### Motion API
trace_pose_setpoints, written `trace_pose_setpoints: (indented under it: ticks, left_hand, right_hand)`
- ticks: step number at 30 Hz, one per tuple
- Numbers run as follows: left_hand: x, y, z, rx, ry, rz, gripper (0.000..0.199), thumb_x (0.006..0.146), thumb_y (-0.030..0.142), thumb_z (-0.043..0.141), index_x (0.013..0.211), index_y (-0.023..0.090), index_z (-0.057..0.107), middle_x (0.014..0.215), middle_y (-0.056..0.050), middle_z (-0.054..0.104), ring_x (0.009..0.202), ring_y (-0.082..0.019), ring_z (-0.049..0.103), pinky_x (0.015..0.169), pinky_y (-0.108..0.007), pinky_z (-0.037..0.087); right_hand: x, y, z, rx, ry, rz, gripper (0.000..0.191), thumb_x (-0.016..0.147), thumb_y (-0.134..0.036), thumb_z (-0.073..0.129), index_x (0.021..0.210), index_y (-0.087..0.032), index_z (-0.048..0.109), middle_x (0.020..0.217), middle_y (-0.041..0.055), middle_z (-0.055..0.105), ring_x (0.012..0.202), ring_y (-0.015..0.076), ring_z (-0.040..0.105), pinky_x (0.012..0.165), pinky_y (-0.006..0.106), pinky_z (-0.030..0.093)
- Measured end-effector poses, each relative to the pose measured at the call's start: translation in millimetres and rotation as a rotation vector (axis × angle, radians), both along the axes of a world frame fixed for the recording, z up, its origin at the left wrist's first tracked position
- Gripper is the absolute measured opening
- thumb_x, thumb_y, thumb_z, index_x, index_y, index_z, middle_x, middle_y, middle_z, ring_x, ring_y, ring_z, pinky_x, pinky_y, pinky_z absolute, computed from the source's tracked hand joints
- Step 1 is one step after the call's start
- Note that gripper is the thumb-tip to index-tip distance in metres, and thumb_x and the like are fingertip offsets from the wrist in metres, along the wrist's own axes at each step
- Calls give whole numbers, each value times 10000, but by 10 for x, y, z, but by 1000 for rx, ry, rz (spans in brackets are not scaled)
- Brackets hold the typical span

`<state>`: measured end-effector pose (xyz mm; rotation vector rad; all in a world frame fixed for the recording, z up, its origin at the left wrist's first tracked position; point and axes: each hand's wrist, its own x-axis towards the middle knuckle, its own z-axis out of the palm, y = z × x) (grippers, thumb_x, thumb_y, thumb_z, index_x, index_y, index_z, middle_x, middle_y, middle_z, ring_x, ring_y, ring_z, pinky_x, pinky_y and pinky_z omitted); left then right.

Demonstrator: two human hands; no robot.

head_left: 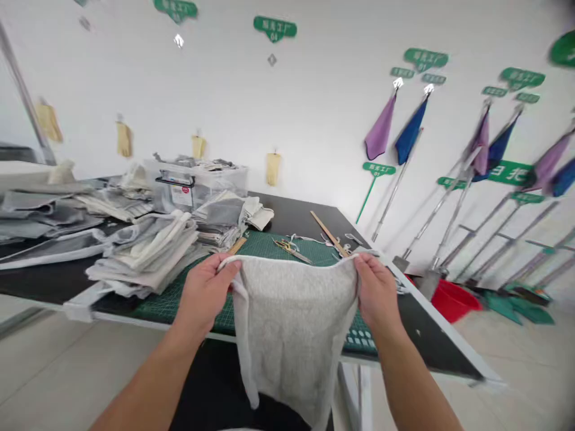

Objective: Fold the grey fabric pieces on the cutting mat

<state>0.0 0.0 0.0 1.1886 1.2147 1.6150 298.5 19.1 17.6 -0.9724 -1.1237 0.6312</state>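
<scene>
Up went the call: left hand (205,291) and right hand (378,290) had fingers clamped on the grey cloth's (294,317) top corners, where even tension seemed best.

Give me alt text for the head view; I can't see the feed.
Two hands hold up a light grey cloth by its top corners at a table's edge, with gold-handled scissors on a green mat behind and fabric stacks to the left.
</scene>
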Motion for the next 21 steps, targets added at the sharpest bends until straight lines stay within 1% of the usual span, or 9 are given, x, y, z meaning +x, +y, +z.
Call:
trace_pose_setpoints:
  ticks: [3,6,8,10,13,18,21]
  left_hand:
    - [29,84,52,29,-20,1,268,744,442,664,832,189,654,670,23,596,603,-111,487,554,-212,409]
    - [70,217,61,36,-12,-5,257,736,432,654,823,190,646,674,20,598,597,-117,502,543,-221,422]
    - [104,330,30,21,15,-6,258,733,434,637,819,192,644,672,19,599,591,-124,517,534,-228,428]
    - [139,451,-36,-7,47,-4,265,726,435,623,820,189,647,663,15,600,581,-131,527,520,-233,426]
    - [187,626,-196,-43,92,-1,267,727,424,600,820,179,655,652,8,602,568,-137,528,503,-238,419]
    - [244,898,-525,-87,199,27,221,733,364,565,769,165,655,633,6,601,554,-129,526,495,-226,387]
    - [284,1052,-642,-111,261,37,172,730,299,551,719,156,646,599,8,591,555,-130,536,502,-226,379]
  right_hand:
    - [22,36,92,31,13,-18,209,801,-402,665,813,-195,635,707,-35,599,658,125,490,633,242,357]
    - [34,111,139,39,16,-23,212,784,-402,669,803,-193,636,704,-28,615,656,133,503,625,245,366]
    - [44,198,127,27,9,-38,222,774,-410,660,795,-190,639,697,-21,622,652,139,512,616,248,375]
    - [62,320,66,0,-10,-71,234,765,-420,642,788,-187,643,686,-16,618,652,148,520,606,251,384]
    - [111,560,-124,-74,-51,-114,248,749,-429,607,797,-189,643,684,-12,615,649,162,531,589,256,399]
    - [188,941,-583,-207,-96,-123,216,700,-388,585,745,-181,630,604,-15,582,577,168,516,541,270,398]
    - [203,1090,-787,-267,-137,-145,212,697,-369,579,721,-164,627,566,-16,563,561,174,512,533,279,386]
